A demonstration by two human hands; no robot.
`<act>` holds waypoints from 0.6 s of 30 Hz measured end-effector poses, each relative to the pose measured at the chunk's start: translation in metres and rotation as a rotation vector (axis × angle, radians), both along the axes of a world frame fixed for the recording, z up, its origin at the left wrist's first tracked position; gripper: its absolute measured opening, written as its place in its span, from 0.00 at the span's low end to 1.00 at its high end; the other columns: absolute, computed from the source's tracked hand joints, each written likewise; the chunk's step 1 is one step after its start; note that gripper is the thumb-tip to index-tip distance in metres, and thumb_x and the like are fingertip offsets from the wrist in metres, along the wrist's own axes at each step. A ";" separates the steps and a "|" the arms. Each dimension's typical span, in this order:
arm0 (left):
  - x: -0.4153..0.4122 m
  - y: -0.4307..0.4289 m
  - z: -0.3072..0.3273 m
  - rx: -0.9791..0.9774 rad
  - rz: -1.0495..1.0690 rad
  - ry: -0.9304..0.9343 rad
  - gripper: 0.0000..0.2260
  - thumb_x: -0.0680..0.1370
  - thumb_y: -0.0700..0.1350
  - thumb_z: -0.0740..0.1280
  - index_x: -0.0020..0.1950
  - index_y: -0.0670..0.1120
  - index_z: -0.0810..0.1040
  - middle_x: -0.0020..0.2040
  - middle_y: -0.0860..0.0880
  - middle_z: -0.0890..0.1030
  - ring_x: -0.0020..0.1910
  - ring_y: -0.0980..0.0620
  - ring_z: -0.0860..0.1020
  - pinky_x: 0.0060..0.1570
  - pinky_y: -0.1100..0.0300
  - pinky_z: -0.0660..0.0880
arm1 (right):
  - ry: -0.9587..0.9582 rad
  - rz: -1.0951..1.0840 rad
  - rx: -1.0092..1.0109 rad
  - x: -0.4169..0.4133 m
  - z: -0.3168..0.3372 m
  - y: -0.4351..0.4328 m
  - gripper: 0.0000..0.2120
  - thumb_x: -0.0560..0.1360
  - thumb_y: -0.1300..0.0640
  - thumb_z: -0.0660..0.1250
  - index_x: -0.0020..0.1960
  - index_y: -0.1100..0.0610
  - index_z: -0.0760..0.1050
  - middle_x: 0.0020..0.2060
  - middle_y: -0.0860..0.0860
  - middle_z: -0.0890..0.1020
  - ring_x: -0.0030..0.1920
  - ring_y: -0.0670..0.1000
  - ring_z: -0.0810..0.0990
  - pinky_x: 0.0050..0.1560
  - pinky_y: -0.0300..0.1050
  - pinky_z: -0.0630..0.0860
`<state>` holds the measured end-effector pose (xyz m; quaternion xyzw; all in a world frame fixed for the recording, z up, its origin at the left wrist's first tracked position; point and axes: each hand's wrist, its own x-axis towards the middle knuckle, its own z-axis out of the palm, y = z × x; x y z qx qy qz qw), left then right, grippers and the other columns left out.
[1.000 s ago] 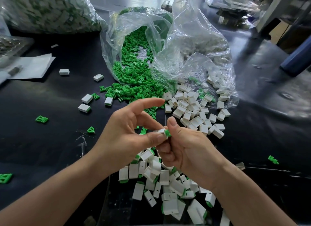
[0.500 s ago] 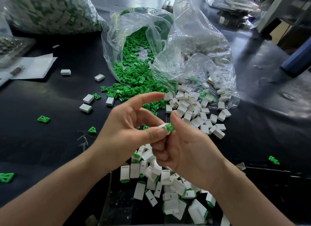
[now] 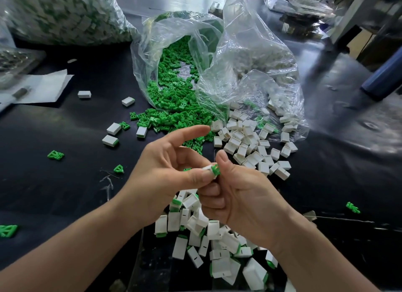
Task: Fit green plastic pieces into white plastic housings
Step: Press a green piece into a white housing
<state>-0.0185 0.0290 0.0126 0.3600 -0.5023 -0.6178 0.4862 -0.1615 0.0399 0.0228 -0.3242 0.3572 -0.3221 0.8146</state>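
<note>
the left hand (image 3: 165, 172) pinched a white housing (image 3: 207, 168); the right hand (image 3: 241, 196) pinched a green piece (image 3: 215, 169) at its open end, hands together; best to hold it straight and push gently

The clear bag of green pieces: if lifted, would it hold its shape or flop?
The clear bag would probably flop: its film is thin, wrinkled and slumped. Its mouth lies open with green pieces spilling onto the table, so lifting it carelessly would likely scatter more.
</note>
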 end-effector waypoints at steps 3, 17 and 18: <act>-0.001 0.000 -0.001 0.005 -0.004 0.032 0.27 0.61 0.34 0.71 0.59 0.46 0.74 0.32 0.45 0.82 0.30 0.51 0.81 0.33 0.63 0.76 | -0.004 0.007 -0.033 -0.001 -0.001 0.001 0.19 0.69 0.45 0.56 0.45 0.61 0.68 0.25 0.47 0.65 0.25 0.43 0.61 0.28 0.34 0.59; -0.002 0.002 0.004 -0.021 0.012 0.008 0.24 0.62 0.39 0.72 0.57 0.48 0.76 0.38 0.44 0.84 0.33 0.48 0.81 0.35 0.59 0.78 | 0.027 0.025 -0.117 -0.008 -0.007 -0.006 0.21 0.73 0.44 0.59 0.51 0.63 0.74 0.27 0.46 0.72 0.27 0.43 0.67 0.30 0.33 0.65; -0.002 0.003 0.004 -0.012 0.008 0.003 0.23 0.63 0.38 0.72 0.57 0.48 0.76 0.39 0.44 0.84 0.35 0.48 0.82 0.37 0.60 0.78 | 0.064 0.019 -0.155 -0.008 -0.006 -0.005 0.20 0.73 0.44 0.59 0.48 0.61 0.73 0.27 0.46 0.72 0.28 0.43 0.67 0.30 0.33 0.65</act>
